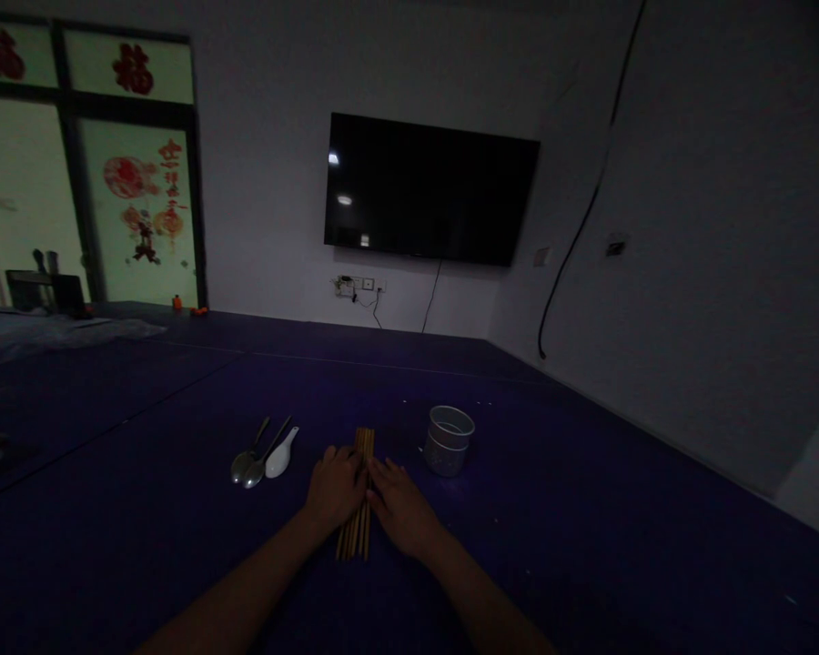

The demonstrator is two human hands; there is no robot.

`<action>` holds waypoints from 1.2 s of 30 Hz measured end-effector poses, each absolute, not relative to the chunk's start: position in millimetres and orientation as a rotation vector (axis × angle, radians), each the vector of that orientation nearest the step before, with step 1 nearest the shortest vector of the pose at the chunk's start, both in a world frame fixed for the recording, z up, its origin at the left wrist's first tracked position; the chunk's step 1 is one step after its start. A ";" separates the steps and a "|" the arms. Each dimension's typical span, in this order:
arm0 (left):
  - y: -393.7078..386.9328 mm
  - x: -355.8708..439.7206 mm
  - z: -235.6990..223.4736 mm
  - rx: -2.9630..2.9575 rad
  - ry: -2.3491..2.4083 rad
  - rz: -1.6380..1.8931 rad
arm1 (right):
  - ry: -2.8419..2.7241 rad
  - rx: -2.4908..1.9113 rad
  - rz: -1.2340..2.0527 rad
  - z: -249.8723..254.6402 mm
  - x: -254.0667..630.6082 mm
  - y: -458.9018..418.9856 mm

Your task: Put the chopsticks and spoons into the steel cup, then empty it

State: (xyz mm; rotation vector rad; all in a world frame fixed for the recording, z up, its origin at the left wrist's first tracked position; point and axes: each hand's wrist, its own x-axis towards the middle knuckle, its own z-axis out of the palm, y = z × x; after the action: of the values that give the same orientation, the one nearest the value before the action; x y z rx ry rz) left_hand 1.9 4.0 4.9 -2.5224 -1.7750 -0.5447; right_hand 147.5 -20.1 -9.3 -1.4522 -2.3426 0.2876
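Observation:
A bundle of wooden chopsticks (365,440) lies on the dark blue tabletop (519,564), lengthwise to me, with the lower ends slightly fanned. My left hand (338,485) is laid over the bundle from the left, fingers bent around it. From the right, my right hand (397,505) presses its fingers and thumb against the same chopsticks. Both hands hide the middle of the bundle. To the left are two metal spoons (253,473) and a white soup spoon (279,457). Right of my right hand stands an upright metal mesh cup (447,446).
Clear plastic sheeting (61,338) covers part of the table's far left, near a dark holder (46,289) with handles sticking up. Small orange objects (197,311) sit at the back edge. A wall television (429,191) hangs beyond; a black cable (570,250) runs down the right wall.

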 end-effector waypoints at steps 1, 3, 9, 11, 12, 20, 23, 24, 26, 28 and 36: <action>4.6 1.6 4.7 -2.528 -1.768 -0.550 | -2.341 -1.455 0.288 -9.2 147.5 -20.2; 5.7 1.1 4.3 -2.535 -1.753 -0.558 | -2.340 -1.455 0.291 -9.0 147.4 -20.4; 7.2 0.8 4.2 -2.536 -1.752 -0.567 | -2.342 -1.455 0.302 -8.0 147.0 -20.5; 7.5 1.0 4.0 -2.540 -1.743 -0.571 | -2.338 -1.453 0.297 -8.3 146.8 -20.3; 7.7 1.0 3.8 -2.538 -1.743 -0.572 | -2.335 -1.451 0.293 -8.7 146.7 -20.1; 5.7 1.6 3.7 -2.517 -1.762 -0.579 | -2.339 -1.456 0.276 -10.4 146.3 -18.3; 3.9 2.4 4.8 -2.515 -1.781 -0.541 | -2.335 -1.457 0.275 -8.9 146.0 -19.0; 3.5 2.8 4.9 -2.514 -1.783 -0.526 | -2.334 -1.459 0.278 -8.1 145.9 -19.4; 3.1 3.5 4.4 -2.507 -1.785 -0.508 | -2.335 -1.461 0.284 -6.7 145.6 -20.1; 3.3 4.0 3.3 -2.498 -1.786 -0.510 | -2.334 -1.462 0.284 -5.7 145.3 -20.6; 3.5 4.3 3.1 -2.492 -1.795 -0.495 | -2.334 -1.452 0.283 -6.4 144.6 -18.3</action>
State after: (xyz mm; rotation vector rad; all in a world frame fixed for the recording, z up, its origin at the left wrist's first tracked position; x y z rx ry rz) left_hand 4.3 3.5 3.1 -2.4922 -1.7948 -0.4954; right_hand 144.6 -18.3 -6.4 -1.4519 -2.3340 0.2828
